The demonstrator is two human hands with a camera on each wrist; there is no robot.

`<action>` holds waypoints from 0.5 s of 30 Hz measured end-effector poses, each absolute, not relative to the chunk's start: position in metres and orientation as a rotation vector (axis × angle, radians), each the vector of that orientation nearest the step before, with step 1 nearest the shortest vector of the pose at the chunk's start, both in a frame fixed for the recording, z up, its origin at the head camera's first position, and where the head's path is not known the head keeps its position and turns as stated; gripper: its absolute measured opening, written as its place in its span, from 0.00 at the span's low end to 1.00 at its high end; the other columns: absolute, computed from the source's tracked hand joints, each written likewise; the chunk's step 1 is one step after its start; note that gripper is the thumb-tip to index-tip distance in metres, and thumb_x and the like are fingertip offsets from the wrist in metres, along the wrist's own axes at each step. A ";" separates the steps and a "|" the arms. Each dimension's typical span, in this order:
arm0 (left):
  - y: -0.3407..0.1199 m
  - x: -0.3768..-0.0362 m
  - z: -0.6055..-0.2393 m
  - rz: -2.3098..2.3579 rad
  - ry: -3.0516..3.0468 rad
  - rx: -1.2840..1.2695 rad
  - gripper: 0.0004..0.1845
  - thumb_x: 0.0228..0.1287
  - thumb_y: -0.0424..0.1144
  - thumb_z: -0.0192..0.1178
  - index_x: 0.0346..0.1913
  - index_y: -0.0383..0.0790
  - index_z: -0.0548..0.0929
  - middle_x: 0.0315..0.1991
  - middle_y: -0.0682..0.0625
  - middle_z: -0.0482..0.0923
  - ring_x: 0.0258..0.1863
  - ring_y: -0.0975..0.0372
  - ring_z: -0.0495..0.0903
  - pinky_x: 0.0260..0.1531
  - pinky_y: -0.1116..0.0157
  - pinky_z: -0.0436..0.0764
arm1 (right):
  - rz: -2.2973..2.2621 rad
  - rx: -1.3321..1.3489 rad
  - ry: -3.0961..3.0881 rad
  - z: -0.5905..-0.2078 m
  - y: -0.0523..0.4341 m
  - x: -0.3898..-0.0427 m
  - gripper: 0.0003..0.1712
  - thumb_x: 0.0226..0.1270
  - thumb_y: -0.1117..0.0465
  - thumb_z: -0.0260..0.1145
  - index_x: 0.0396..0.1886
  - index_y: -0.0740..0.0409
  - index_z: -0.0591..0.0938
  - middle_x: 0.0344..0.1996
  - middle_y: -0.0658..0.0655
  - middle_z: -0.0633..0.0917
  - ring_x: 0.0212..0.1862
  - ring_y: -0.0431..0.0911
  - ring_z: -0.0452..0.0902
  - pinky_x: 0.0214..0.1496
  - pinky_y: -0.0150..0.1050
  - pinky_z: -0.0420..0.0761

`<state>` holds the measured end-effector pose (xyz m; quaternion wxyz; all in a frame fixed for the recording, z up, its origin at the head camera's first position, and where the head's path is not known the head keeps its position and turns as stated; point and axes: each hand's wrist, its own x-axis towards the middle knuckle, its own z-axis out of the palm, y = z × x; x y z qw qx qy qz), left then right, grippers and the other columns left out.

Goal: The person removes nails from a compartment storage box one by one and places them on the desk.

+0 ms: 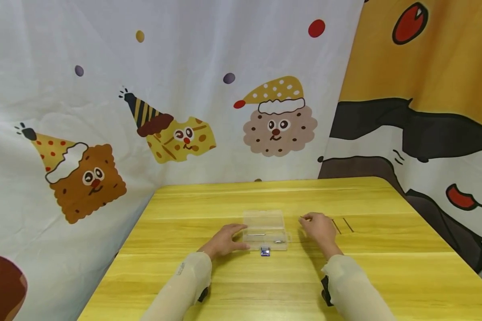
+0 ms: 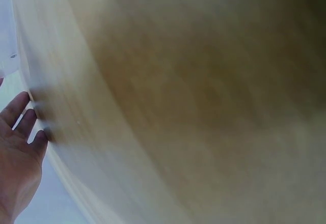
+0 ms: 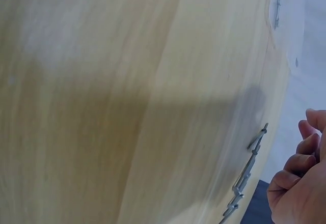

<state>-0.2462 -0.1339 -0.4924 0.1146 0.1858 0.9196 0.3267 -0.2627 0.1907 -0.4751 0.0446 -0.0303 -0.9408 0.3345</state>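
Observation:
A clear plastic case [image 1: 265, 248] lies on the table with its lid [image 1: 263, 219] folded back. Inside it are a thin silver rod [image 1: 256, 234] and a small silver piece [image 1: 279, 241]. My left hand [image 1: 224, 240] is at the case's left side, thumb near the front corner; in the left wrist view its fingers [image 2: 23, 124] look fairly straight and spread. To the right of the case, my right hand [image 1: 320, 229] has curled fingers and seems to pinch a thin dark rod [image 1: 301, 217], mostly hidden by the hand.
Two thin dark rods [image 1: 348, 225] lie to the right of my right hand. Several slender metal pieces [image 3: 243, 178] show near that hand in the right wrist view. A small blue tab [image 1: 265, 251] sits at the case's front edge. A printed curtain [image 1: 209, 53] hangs behind the table.

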 end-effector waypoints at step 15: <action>-0.135 -0.246 -0.492 0.955 2.695 0.548 0.38 0.63 0.55 0.67 0.74 0.49 0.68 0.73 0.39 0.59 0.72 0.44 0.57 0.68 0.42 0.61 | 1.080 0.029 -2.862 -0.477 0.169 -0.268 0.15 0.69 0.51 0.66 0.46 0.56 0.89 0.41 0.58 0.87 0.38 0.51 0.81 0.39 0.50 0.80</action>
